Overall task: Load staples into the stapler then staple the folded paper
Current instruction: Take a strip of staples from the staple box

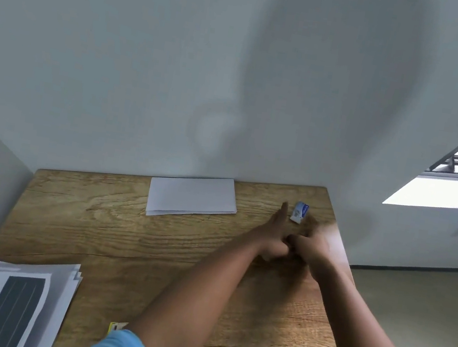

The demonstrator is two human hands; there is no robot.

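Note:
The folded white paper [192,196] lies flat at the table's far edge, by the wall. A small blue and white staple box [300,212] sits to its right, near the far right corner. Just in front of the box my two hands meet. My left hand [271,238] is curled, with one finger stretched toward the box. My right hand [313,246] is blurred and presses against the left. A dark shape [295,256] shows under the closed fingers. It looks like the stapler, and most of it is hidden.
The wooden table [149,250] stands against a grey wall. A stack of printed sheets [9,303] lies at its near left corner, and a small yellow tag [116,327] sits by my sleeve. The table's right edge drops to the floor right beside my hands.

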